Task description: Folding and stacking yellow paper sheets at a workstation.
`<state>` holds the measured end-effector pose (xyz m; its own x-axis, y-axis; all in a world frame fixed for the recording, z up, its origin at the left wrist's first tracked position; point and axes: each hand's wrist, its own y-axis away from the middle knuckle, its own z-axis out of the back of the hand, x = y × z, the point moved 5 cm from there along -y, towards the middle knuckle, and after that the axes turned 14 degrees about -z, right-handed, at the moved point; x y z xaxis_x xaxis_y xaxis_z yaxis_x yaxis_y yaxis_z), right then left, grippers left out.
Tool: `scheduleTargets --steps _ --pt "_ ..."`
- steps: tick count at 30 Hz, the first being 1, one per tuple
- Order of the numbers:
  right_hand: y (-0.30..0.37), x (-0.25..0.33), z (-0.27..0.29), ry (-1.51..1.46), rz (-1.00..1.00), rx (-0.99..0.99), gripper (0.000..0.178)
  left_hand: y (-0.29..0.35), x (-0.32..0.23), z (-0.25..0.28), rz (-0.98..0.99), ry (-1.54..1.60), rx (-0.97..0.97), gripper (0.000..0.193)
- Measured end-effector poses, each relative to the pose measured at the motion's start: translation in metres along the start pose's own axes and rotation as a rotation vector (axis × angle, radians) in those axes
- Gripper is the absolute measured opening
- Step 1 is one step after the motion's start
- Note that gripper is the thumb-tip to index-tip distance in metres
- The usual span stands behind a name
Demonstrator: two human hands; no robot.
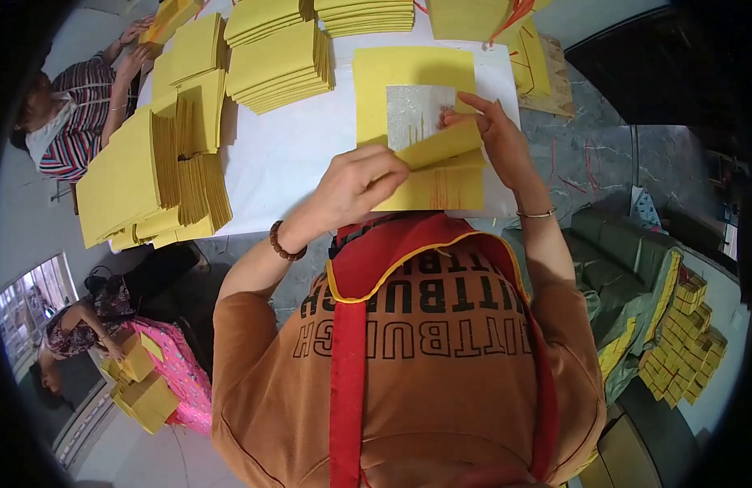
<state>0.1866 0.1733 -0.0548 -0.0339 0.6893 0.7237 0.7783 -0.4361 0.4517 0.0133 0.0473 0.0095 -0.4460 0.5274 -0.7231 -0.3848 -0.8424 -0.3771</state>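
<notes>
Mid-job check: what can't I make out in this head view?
All in the head view:
Lower edge of the silver sheet: hidden by the raised yellow paper.
Palm of the left hand: turned away from the camera.
Top yellow stack: cut off by the upper edge.
Small yellow bundles, right: too small to count.

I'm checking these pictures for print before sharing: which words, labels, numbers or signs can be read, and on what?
Brown shirt: rows of large dark block letters, partly legible; not copied here.
Yellow paper nearest the person: faint reddish marks, too blurred to read.
Silvery patch: dark streaks, no legible letters.
Stacked yellow bundles at right: any print is too small to read.
</notes>
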Motion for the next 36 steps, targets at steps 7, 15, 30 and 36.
scheduleTargets --steps 7,15,30,36 --pt "0.006 -0.011 0.001 0.342 0.122 -0.16 0.036 -0.003 0.014 0.012 0.245 -0.043 -0.14 0.014" --pt "0.008 -0.01 -0.001 0.311 0.093 -0.114 0.028 0.002 0.024 0.035 0.025 0.177 -0.037 0.031" --pt "0.048 0.01 -0.056 1.535 0.563 -0.208 0.028 0.023 0.001 0.006 -0.189 -0.614 0.067 0.032" --pt "0.037 0.015 -0.045 1.283 0.337 -0.309 0.023 0.019 0.029 0.019 0.205 -0.118 -0.193 0.02"
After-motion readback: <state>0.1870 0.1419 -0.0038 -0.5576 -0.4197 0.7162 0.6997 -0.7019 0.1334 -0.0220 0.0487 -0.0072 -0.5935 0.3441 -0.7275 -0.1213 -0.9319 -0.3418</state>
